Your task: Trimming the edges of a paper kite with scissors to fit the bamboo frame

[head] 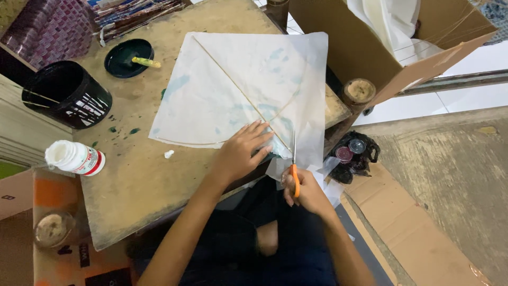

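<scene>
While our left hand (pixel 241 153) lies flat with its fingers spread on the white paper kite (pixel 243 90), the sheet stays put and cannot slide on the worn wooden board (pixel 132 175). The kite covers the far right part of the board, and its near corner hangs over the board's near right edge, so the blades can reach it from below. Our right hand (pixel 304 190) is curled around the orange handles of the scissors (pixel 294 159), and the blades point up at that near corner, right beside our left fingertips. We cannot tell if the blades are open or closed, since they look so thin. Two thin sticks cross the paper to keep it stiff. A white glue bottle (pixel 74 157) lies at the board's left edge, a black bucket (pixel 66 92) stands past it near the far left corner, and a dark lid (pixel 128 57) with a yellow stick sits by the far edge, all kept away from the paper.
</scene>
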